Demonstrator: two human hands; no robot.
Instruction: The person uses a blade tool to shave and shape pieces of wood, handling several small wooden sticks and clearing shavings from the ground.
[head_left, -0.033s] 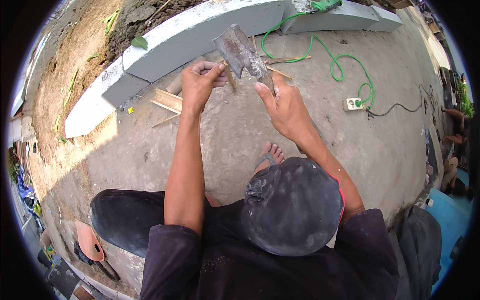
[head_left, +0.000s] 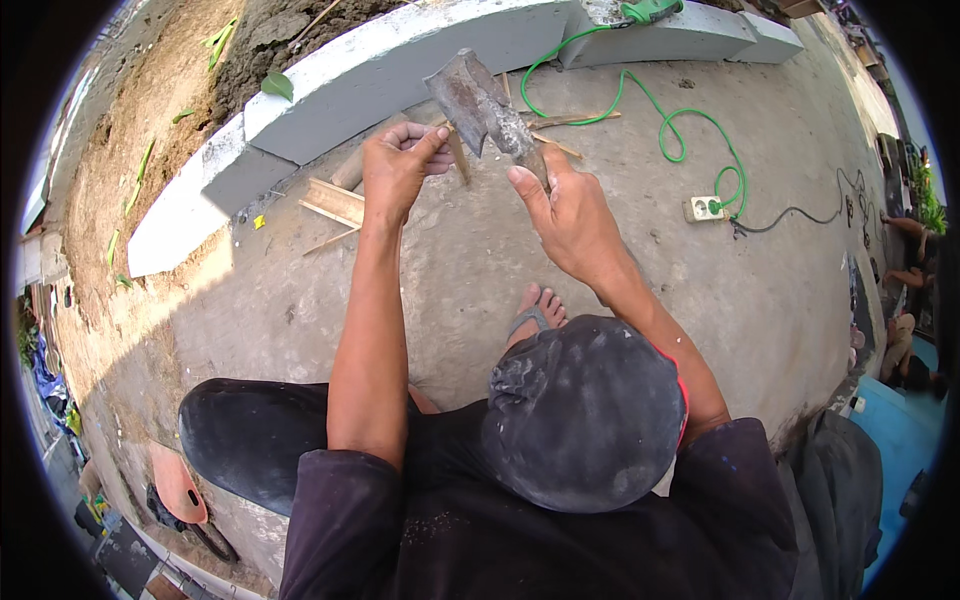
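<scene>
Head view, looking straight down past a dusty dark cap (head_left: 585,410) at both arms stretched out over a concrete floor (head_left: 450,270). The right hand (head_left: 570,215) is wrapped around the lower end of a grey, mortar-caked trowel (head_left: 480,105), thumb pressed up along the blade, so the blade sticks up and away from the palm, tilted a bit toward the left hand. The left hand (head_left: 395,165) sits just beside it, fingers pinched narrow on a thin wooden stick (head_left: 457,152) that runs right up against the trowel's underside; can't tell if the stick is its handle or a separate piece. Just beyond both hands is a long grey-white concrete curb (head_left: 380,70), with bare soil past that. Under the left hand, on the floor, a few wood offcuts (head_left: 335,200). Out past the right hand a green cord (head_left: 680,130) loops across the floor to a white power strip (head_left: 705,208). Below the hands, between the forearms, a foot in a sandal (head_left: 535,310) pokes out.
</scene>
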